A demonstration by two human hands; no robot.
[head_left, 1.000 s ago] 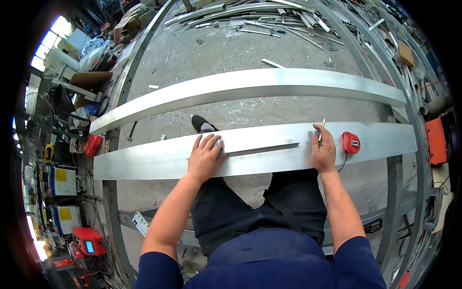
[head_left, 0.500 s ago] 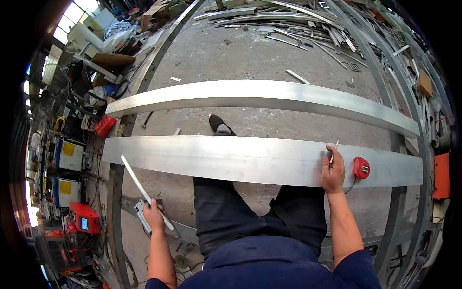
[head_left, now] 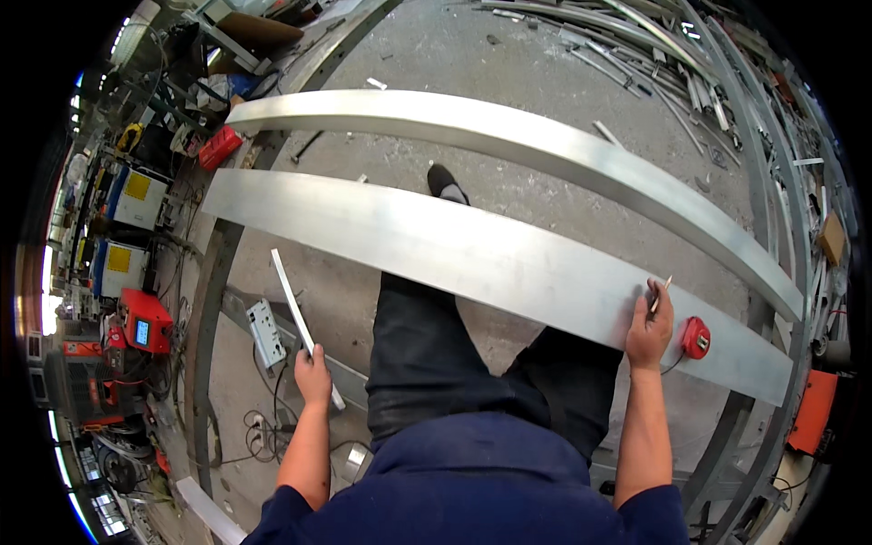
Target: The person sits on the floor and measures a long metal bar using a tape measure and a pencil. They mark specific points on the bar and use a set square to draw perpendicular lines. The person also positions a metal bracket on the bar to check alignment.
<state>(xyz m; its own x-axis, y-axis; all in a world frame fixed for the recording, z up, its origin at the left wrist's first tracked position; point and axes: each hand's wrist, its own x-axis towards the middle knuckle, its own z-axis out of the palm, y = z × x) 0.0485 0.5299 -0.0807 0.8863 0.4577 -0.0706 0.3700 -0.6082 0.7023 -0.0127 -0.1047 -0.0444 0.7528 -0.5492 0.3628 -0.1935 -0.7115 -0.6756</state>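
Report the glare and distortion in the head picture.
Head view: the far beam bows strongly, fisheye-fashion, and the corners go black; head view: a pale sheen lies on the near beam; head view: a light strip at the left edge burns out white.

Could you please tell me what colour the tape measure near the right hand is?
The tape measure is red, as the head view shows.

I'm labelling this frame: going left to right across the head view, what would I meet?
Red machine, small red case, left hand holding a thin metal bar, dark shoe, right hand holding a pencil-like stick, red tape measure, orange panel.
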